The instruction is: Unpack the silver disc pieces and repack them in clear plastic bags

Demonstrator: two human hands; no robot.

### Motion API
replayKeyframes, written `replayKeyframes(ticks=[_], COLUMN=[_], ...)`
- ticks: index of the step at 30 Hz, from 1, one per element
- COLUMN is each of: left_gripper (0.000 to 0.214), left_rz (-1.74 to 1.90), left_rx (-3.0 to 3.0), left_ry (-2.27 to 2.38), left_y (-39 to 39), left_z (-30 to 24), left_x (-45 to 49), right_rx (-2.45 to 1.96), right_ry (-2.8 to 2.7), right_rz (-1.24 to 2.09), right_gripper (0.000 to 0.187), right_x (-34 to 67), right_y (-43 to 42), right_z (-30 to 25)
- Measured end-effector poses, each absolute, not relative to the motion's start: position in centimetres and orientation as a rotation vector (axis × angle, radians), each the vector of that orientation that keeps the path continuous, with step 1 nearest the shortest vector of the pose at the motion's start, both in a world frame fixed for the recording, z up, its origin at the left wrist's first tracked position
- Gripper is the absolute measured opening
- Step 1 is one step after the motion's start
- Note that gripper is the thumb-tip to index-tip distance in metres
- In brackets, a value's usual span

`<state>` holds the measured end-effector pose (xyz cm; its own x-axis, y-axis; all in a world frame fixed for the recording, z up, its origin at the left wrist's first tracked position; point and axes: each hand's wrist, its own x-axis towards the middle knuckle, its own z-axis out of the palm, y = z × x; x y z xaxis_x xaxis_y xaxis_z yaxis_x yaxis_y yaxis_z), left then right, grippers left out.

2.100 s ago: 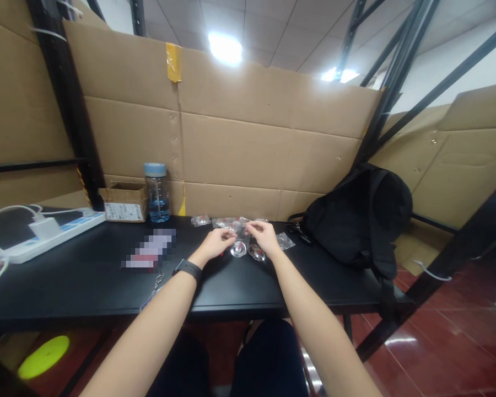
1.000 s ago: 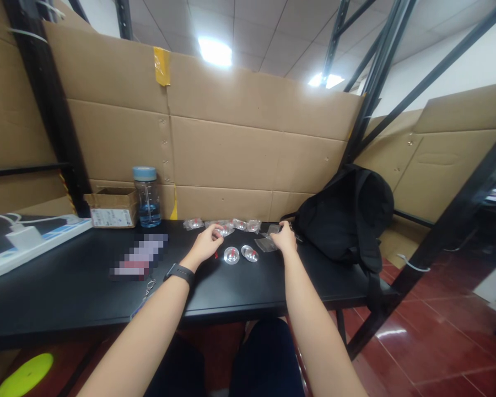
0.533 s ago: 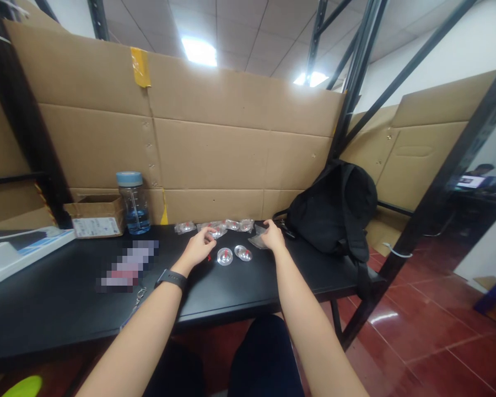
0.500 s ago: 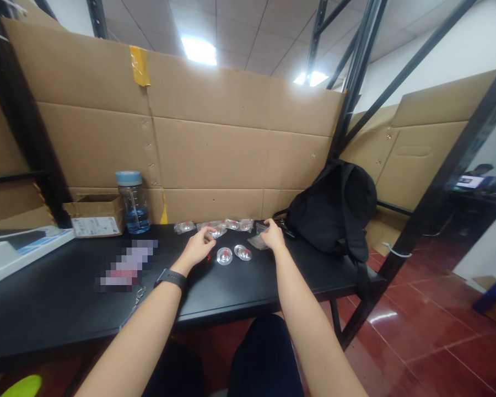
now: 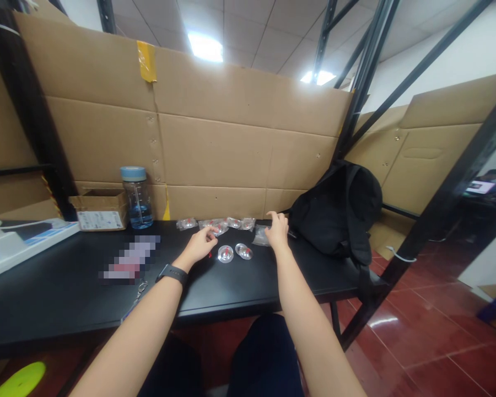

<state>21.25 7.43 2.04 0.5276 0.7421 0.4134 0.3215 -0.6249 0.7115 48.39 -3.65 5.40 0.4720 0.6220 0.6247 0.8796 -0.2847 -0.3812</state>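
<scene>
My left hand [image 5: 201, 244] hovers low over the black table, its fingers loosely bent and the thumb apart from them. A small red piece [image 5: 210, 255] shows just below it; what lies under the palm is hidden. To its right sit a shiny round disc with a red mark [image 5: 225, 254] and two overlapping discs [image 5: 244, 251]. My right hand [image 5: 278, 229] is open with fingers spread, beside a clear plastic bag [image 5: 261, 236] on the table. Behind the hands runs a row of several clear-wrapped discs [image 5: 233, 223].
A black backpack [image 5: 339, 212] stands at the right end of the table [image 5: 231, 295]. On the left are a water bottle [image 5: 137, 198], a small cardboard box [image 5: 100, 209], a white power strip [image 5: 33, 249] and a metal clip [image 5: 141, 288]. Cardboard panels [image 5: 215, 149] wall the back.
My right hand has let go of the clear plastic bag and lifted slightly up and to the right, its fingers spreading. My left hand has hardly moved. The view has shifted a little.
</scene>
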Motion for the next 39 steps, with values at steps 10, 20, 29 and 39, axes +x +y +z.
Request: replayKeyframes(ticks=[10,20,29,39], left_gripper=[0.027,0.023,0.023,0.024], left_rz=[0.953,0.922,0.928,0.954], left_rx=[2.232,2.257,2.274,2.278], left_ry=[0.890,0.860,0.872,0.873], left_y=[7.3,7.3,7.7,7.8], left_z=[2.3,2.2,2.0,1.9], left_x=[21.3,21.2,21.3,21.3], right_rx=[-2.158,-2.253,-2.220,-2.279], right_ry=[-1.537,-1.369,-1.169,-1.189], right_rz=[-0.021,0.073,-0.063,-0.010], right_gripper=[0.025,0.033,0.027,0.025], right_x=[47.8,50.1,50.9,50.8], right_y=[-2.4,-2.4,-2.3,-3.0], right_z=[4.0,3.2,3.3,4.0])
